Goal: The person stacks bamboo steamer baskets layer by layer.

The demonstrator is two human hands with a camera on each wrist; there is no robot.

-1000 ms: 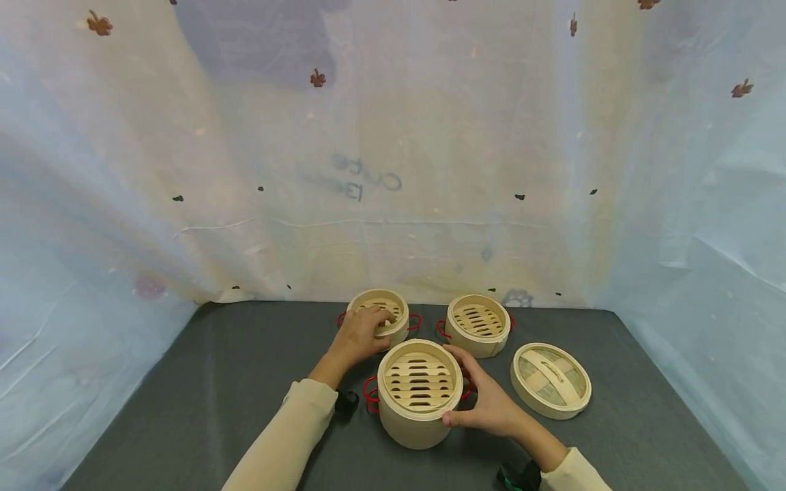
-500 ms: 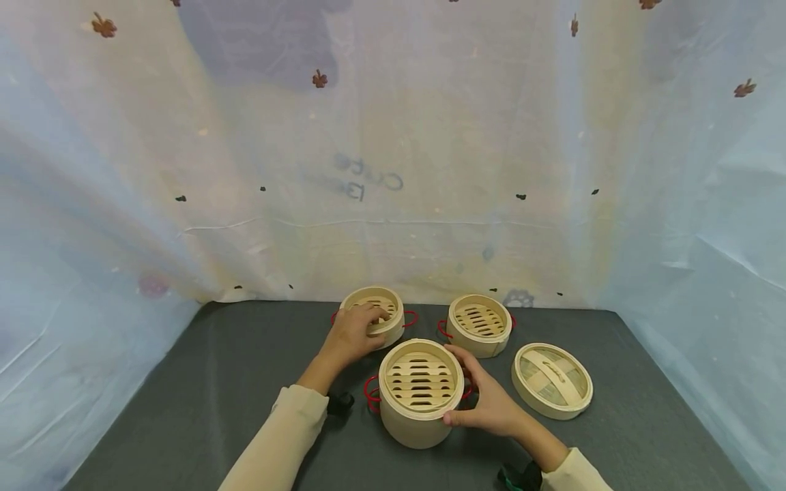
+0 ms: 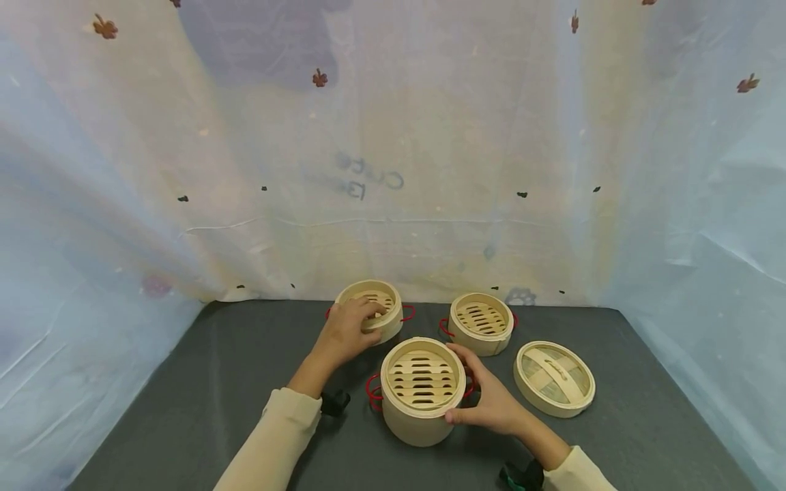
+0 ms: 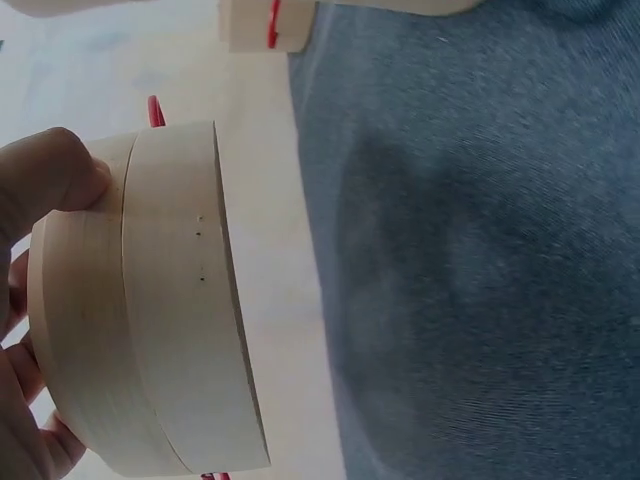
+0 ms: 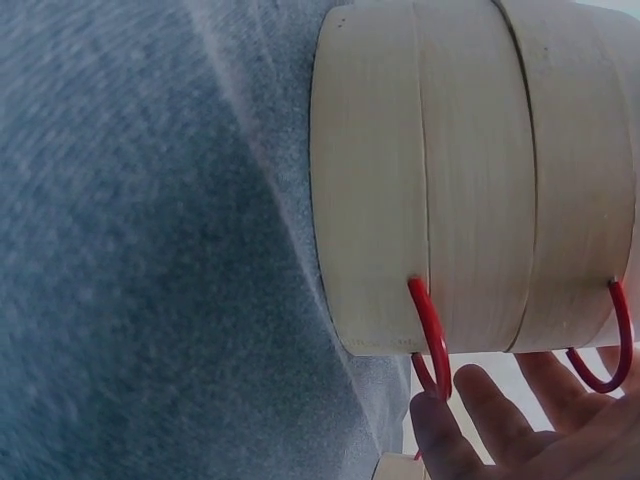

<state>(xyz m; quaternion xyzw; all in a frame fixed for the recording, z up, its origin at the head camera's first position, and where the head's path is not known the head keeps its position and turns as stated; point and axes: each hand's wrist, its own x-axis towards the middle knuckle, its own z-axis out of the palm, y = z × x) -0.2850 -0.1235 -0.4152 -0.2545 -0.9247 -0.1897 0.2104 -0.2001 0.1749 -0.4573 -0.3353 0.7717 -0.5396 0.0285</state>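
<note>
A grey surface [image 3: 184,416] lay before a pale, printed curtain [image 3: 430,157]. The left grip [image 3: 345,333] pinched the near wall of the rear-left steamer [image 4: 165,310]; the right grip [image 3: 491,406], spread wide, clasped the front stack [image 3: 420,428] from its right.

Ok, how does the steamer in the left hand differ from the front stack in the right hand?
The front stack is taller than the left steamer. Per side, the front stack shows two red handles, the left steamer one handle. The front stack sits nearer the head camera; the left steamer is farther back. Both are pale, round and slatted inside.
</note>
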